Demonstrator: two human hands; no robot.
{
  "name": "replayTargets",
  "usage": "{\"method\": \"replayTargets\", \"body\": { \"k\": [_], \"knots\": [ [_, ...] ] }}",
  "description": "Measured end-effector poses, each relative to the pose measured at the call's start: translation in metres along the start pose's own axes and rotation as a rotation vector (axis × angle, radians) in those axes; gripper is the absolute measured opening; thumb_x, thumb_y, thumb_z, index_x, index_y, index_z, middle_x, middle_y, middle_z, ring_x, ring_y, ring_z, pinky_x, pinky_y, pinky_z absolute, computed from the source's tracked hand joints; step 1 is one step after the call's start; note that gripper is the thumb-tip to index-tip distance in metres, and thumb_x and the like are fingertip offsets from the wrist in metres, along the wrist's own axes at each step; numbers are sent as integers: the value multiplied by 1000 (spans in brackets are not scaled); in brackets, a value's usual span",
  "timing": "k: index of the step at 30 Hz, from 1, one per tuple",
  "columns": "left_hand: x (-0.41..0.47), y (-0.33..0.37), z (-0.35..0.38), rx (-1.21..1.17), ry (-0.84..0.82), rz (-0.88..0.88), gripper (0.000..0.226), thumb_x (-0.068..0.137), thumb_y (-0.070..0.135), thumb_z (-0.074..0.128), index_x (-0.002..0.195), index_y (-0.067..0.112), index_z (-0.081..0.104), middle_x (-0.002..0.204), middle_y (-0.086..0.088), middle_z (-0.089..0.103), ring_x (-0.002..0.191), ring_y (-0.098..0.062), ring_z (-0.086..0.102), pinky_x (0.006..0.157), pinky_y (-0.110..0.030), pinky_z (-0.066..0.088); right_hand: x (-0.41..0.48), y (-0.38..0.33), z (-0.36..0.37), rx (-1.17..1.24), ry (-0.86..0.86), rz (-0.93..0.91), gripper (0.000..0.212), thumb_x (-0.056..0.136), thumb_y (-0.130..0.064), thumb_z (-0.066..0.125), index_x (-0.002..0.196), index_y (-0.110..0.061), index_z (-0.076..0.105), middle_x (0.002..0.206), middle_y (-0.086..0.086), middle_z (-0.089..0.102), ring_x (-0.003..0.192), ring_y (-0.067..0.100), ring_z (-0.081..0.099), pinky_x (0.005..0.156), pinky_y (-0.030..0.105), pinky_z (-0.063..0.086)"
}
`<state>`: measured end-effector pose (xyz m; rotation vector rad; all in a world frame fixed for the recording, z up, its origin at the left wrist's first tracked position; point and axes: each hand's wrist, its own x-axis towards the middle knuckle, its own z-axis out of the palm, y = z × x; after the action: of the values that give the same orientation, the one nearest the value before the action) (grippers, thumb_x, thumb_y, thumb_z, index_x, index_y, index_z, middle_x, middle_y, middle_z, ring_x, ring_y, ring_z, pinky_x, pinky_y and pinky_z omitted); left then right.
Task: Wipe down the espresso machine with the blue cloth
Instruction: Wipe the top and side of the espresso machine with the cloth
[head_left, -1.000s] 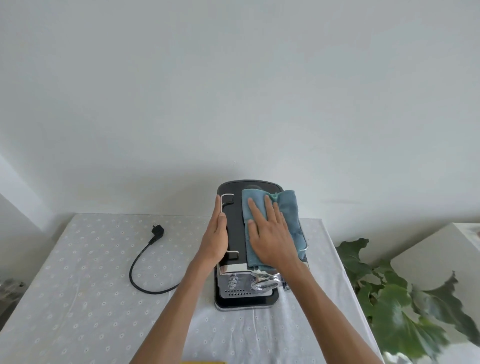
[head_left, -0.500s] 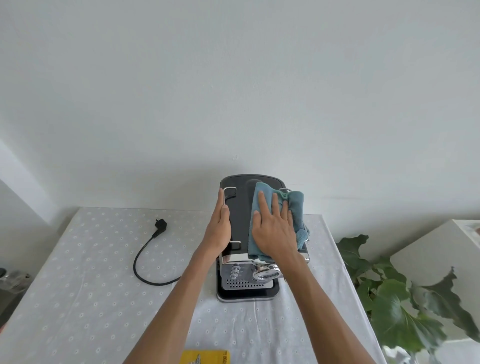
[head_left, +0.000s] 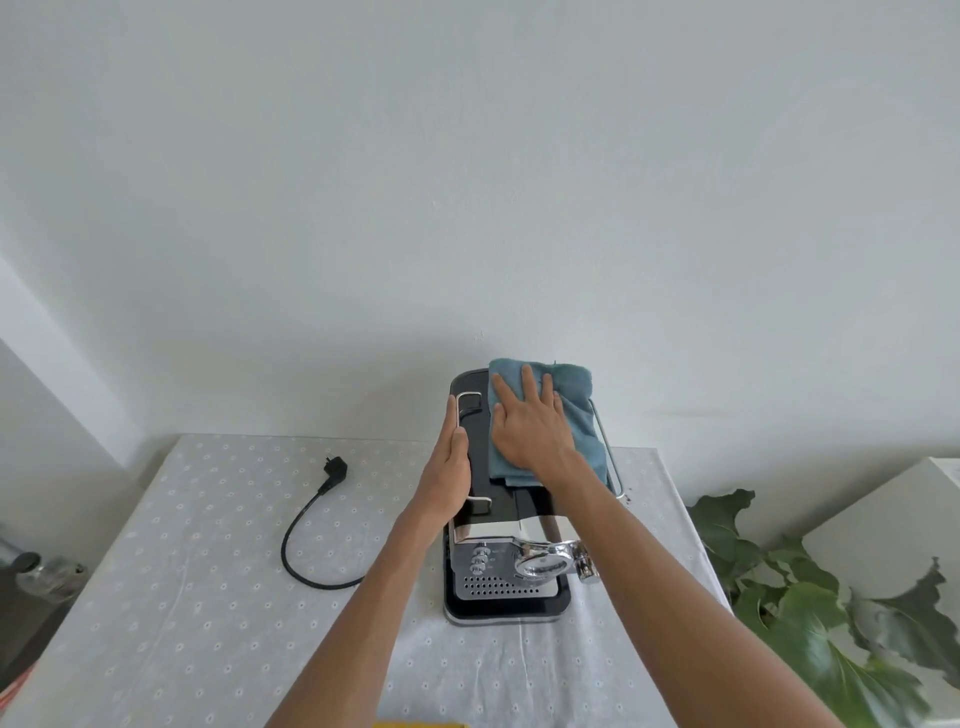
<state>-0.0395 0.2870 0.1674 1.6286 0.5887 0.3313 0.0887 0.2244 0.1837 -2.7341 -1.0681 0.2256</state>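
Right hand flat, fingers spread, pressing blue cloth on espresso machine top, left hand straight-fingered against its left side

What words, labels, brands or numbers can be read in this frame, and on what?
Nothing is legible.
On the black and chrome espresso machine: faint marks beside the round buttons, too small to read.
On the chrome filter holder: a line of lettering, blurred.
On the yellow object at the bottom edge: no print shows.

Two bare, unsleeved forearms
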Motion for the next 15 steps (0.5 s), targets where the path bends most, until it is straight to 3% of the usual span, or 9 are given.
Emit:
{"method": "replayTargets", "body": {
  "k": [15],
  "knots": [
    [0, 1, 0, 41, 35, -2, 49, 107, 29, 15, 155, 33, 4, 162, 15, 6, 147, -3, 11, 109, -14, 8, -44, 18, 12, 126, 58, -62, 55, 107, -36, 24, 160, -32, 15, 169, 10, -3, 156, 31, -4, 126, 45, -1]
  ]
}}
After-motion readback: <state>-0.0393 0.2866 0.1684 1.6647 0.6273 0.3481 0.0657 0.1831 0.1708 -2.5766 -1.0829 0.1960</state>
